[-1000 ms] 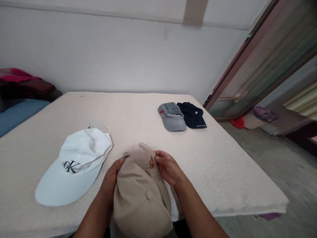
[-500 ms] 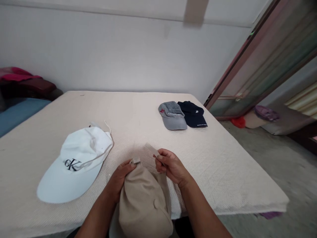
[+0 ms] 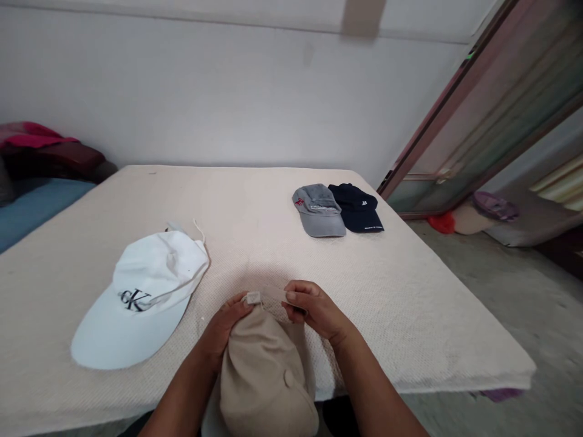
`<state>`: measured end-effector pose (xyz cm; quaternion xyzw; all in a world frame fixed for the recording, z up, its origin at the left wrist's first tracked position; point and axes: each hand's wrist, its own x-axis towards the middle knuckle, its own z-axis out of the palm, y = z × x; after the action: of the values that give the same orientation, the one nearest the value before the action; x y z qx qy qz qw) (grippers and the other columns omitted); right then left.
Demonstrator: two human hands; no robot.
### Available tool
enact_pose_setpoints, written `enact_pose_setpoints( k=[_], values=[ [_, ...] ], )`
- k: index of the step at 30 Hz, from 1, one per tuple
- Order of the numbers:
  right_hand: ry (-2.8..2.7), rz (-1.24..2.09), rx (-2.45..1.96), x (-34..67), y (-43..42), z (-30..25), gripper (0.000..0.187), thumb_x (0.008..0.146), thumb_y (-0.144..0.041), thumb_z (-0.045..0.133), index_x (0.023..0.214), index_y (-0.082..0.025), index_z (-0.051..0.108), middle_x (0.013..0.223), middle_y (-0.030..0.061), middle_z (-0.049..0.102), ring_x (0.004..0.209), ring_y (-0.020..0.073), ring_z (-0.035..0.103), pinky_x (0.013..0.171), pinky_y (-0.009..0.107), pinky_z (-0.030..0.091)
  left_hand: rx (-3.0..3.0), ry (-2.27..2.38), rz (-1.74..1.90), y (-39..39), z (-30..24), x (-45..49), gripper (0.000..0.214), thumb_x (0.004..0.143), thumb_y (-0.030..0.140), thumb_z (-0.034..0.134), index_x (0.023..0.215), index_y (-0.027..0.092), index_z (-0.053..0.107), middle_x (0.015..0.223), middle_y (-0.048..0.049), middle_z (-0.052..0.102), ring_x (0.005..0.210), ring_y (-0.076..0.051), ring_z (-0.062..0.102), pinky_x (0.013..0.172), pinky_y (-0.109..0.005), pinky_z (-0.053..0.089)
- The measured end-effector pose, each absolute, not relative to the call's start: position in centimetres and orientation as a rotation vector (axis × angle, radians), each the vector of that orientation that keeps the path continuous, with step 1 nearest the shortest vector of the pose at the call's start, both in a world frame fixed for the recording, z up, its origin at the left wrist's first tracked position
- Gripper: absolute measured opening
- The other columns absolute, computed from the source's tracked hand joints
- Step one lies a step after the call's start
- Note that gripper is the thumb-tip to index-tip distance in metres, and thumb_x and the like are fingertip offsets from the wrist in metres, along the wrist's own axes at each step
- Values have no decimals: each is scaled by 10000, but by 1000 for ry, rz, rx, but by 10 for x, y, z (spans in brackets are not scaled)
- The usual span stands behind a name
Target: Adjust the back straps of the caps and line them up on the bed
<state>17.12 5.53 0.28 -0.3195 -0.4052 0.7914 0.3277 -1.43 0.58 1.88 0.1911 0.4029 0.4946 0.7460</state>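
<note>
A beige baseball cap [image 3: 264,370] is at the near edge of the bed, its rounded crown towards me. My left hand [image 3: 224,328] is closed on the cap's back edge, with the thumb beside a small pale buckle [image 3: 254,297]. In a pinch, my right hand [image 3: 314,306] grips the cap's loose adjustment strap [image 3: 274,294], whose pale end points at the buckle. Whether the strap tip touches the buckle I cannot tell. To the left lies a white cap [image 3: 155,267] with black "CK" lettering and a cord at its back.
Farther back on the cream bedspread [image 3: 228,206] a grey cap [image 3: 319,209] overlaps a navy cap [image 3: 357,206]. A white wall [image 3: 204,97] stands behind the bed. On the right is a framed sliding door [image 3: 437,164]; pink cloth [image 3: 36,135] lies at the far left.
My right hand has moved slightly down, swinging the strap's end left and lower, close to the buckle. My left hand keeps its hold on the beige cap.
</note>
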Motion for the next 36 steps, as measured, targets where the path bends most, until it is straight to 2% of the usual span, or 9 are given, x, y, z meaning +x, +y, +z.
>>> enact_pose_setpoints(
  k=[8,18,25,36],
  values=[
    [-1004,2123,-804,169,51,1,178,717,-305,683,743,-158,586,539,-17,543,450,78,401,473,226,253,421,917,1056,5,24,-15,178,647,273,743,748,148,665,711,-38,675,647,-168,605,655,-272,458],
    [-1416,1947,-800,165,54,5,206,799,-346,621,760,-144,616,679,1,567,558,80,455,555,229,340,396,926,1079,7,15,-14,202,651,296,743,754,147,656,689,-45,685,601,-158,607,606,-258,457],
    [-1465,1894,-882,166,55,10,257,763,-382,651,681,-149,582,550,-42,461,481,67,366,483,220,276,465,935,1036,6,14,-13,173,665,279,747,723,140,662,634,-8,651,557,-116,561,558,-218,425],
    [-1588,1937,-893,172,56,7,220,769,-345,637,707,-137,600,561,-44,437,518,66,352,484,205,259,513,978,956,5,3,-15,171,687,272,735,717,132,642,595,16,598,514,-81,490,510,-190,361]
  ],
)
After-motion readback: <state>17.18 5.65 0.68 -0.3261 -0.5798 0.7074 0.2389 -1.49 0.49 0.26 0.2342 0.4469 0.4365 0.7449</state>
